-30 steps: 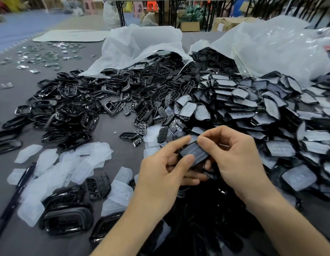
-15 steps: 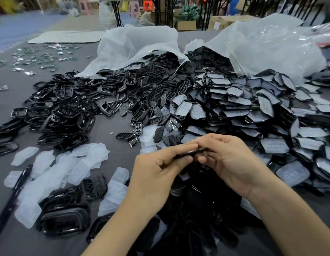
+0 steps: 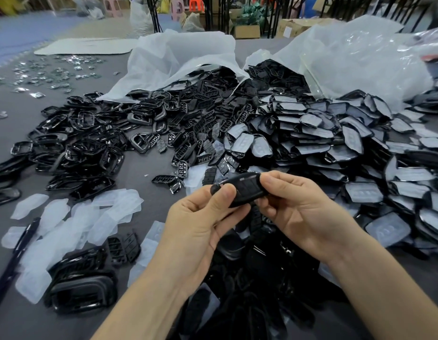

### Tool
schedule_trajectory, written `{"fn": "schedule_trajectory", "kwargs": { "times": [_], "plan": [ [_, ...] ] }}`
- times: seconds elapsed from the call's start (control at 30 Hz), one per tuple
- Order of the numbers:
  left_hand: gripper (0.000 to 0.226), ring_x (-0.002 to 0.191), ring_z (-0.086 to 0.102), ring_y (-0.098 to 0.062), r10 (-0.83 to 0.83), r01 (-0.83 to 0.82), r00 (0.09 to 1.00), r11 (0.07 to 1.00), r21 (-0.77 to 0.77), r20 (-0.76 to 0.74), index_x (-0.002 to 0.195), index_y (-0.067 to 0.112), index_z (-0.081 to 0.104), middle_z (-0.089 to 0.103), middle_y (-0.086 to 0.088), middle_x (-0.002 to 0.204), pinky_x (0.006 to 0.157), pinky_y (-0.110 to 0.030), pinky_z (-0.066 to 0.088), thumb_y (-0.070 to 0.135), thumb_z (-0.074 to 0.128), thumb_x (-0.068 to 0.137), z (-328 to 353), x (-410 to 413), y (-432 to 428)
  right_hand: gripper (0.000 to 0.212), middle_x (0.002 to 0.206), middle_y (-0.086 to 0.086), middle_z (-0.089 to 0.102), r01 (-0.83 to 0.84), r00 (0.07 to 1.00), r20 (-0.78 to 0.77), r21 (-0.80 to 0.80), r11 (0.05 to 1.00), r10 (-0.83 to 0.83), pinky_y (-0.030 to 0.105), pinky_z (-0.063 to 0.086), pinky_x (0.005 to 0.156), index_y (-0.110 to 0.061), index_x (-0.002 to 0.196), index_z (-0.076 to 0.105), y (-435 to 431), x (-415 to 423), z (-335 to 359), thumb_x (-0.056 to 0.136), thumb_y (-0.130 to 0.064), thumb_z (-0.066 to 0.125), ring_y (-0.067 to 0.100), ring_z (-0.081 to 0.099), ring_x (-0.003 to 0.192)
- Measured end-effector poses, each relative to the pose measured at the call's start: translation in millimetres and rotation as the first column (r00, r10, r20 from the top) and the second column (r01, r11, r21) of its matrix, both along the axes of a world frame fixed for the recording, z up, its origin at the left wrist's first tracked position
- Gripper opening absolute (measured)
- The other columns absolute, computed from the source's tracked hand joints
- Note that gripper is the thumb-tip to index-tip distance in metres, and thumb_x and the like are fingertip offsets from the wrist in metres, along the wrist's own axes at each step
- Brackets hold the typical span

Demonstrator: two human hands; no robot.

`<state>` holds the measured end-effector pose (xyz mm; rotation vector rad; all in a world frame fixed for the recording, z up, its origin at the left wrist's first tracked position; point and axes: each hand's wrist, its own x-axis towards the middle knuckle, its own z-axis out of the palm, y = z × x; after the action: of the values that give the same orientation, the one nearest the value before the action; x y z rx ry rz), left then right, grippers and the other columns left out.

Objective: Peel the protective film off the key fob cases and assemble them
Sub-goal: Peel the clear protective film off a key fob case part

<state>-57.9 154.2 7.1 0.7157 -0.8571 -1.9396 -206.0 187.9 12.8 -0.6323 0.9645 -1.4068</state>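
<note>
Across the grey tabletop (image 3: 144,173), two white plastic bags (image 3: 360,57) are spilling their loads toward the person. To the right, a big heap of film-covered cases (image 3: 335,143) is fanning out; to the left, a tangle of glossy black frames (image 3: 85,138) is sprawling. Nearer in on the left, peeled films (image 3: 73,224) are lying in a loose pale drift beside a dark pen (image 3: 19,246).

Now to the hands, front and centre. The left hand (image 3: 196,229) is pinching one end of a black key fob case (image 3: 245,190), thumb on top, fingers curled beneath. The right hand (image 3: 299,217) is pinching the other end the same way. The case is hanging in the air between them, above a dark pile of parts at the near edge.

It looks bare of film and glossy, so I'm judging this as the fitting stage. The danger is a slick shell and a grip at the ends only: squeeze unevenly and the parts may be seating crooked, or the piece may be popping loose and vanishing into the black pile below.
</note>
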Motion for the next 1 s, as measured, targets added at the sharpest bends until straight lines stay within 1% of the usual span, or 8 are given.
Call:
{"fn": "schedule_trajectory", "kwargs": {
  "times": [0.1,0.3,0.4,0.53,0.6,0.77,0.9,1.0],
  "plan": [
    [0.028,0.081,0.073,-0.021,0.012,-0.012,1.0,1.0,0.027,-0.007,0.072,0.003,0.075,0.074,-0.015,0.091,0.066,-0.023,0.057,0.024,0.072,0.055,0.9,0.1,0.4,0.008,0.066,0.002,0.062,-0.007,0.999,0.044,0.037,0.999,0.005,0.013,0.043,0.045,-0.01,0.064,0.073,-0.6,-0.4,1.7,0.065,-0.015,0.067,0.006,0.053,0.051],
    [0.026,0.08,0.073,-0.016,-0.001,0.001,1.0,1.0,0.006,0.026,0.077,0.005,0.077,0.075,-0.011,0.09,0.069,-0.022,0.057,0.024,0.066,0.064,-1.2,0.8,-0.9,0.007,0.066,0.0,0.063,0.046,0.998,0.049,0.018,0.999,-0.047,0.013,0.045,0.048,-0.011,0.066,0.072,-2.1,-2.2,-1.5,0.065,-0.016,0.068,0.005,0.053,0.052],
    [0.023,0.08,0.073,-0.014,-0.004,0.004,1.0,1.0,0.004,0.012,0.076,0.012,0.079,0.076,-0.007,0.088,0.07,-0.02,0.056,0.026,0.062,0.068,-2.7,-0.8,-1.3,0.013,0.064,-0.001,0.063,0.072,0.997,0.013,-0.021,0.997,-0.072,0.014,0.047,0.051,-0.011,0.067,0.071,-2.6,0.6,-3.7,0.06,-0.021,0.071,0.005,0.055,0.054],
    [0.024,0.08,0.073,-0.014,-0.01,0.012,0.999,0.999,0.033,-0.039,0.077,0.012,0.079,0.076,-0.008,0.089,0.071,-0.02,0.056,0.026,0.061,0.07,-5.0,-1.8,-3.6,0.02,0.062,-0.001,0.06,0.088,0.995,-0.033,-0.034,0.996,-0.09,0.015,0.046,0.051,-0.01,0.068,0.072,-3.1,1.5,-5.4,0.057,-0.027,0.073,0.006,0.054,0.054],
    [0.024,0.081,0.073,-0.014,-0.017,0.019,0.999,0.999,0.039,-0.043,0.078,0.011,0.079,0.076,-0.008,0.09,0.071,-0.02,0.056,0.025,0.061,0.07,-5.9,-1.7,-3.6,0.023,0.06,-0.001,0.059,0.081,0.997,-0.013,-0.008,0.997,-0.081,0.015,0.046,0.053,-0.007,0.071,0.071,-3.3,1.2,-6.1,0.059,-0.026,0.072,0.005,0.054,0.054],
    [0.023,0.082,0.073,-0.018,-0.042,0.047,0.997,0.997,0.066,-0.067,0.076,0.008,0.078,0.075,-0.011,0.091,0.068,-0.021,0.057,0.024,0.062,0.07,-7.0,-2.1,-3.1,0.015,0.055,-0.003,0.057,0.095,0.994,0.048,0.04,0.995,-0.097,0.013,0.045,0.05,-0.011,0.061,0.074,-3.8,1.2,-5.9,0.065,-0.025,0.068,0.004,0.052,0.049],
    [0.024,0.078,0.074,-0.019,-0.041,0.049,0.995,0.995,0.089,-0.095,0.072,0.002,0.075,0.075,-0.014,0.088,0.064,-0.023,0.057,0.022,0.066,0.063,-6.4,-1.6,-4.2,0.018,0.057,-0.003,0.056,0.102,0.989,0.096,0.072,0.992,-0.109,0.014,0.047,0.049,-0.01,0.066,0.075,-4.4,1.8,-6.4,0.061,-0.027,0.072,0.005,0.053,0.048],
    [0.016,0.068,0.072,-0.015,0.008,-0.009,0.999,1.0,-0.015,-0.047,0.069,0.008,0.068,0.074,-0.008,0.076,0.058,-0.022,0.057,0.023,0.068,0.063,-6.6,-2.2,-2.9,0.016,0.055,-0.005,0.049,0.093,0.991,0.092,0.1,0.991,-0.102,0.013,0.041,0.046,-0.015,0.063,0.071,-4.9,1.8,-7.5,0.061,-0.03,0.073,0.004,0.046,0.044]
  ]
}}
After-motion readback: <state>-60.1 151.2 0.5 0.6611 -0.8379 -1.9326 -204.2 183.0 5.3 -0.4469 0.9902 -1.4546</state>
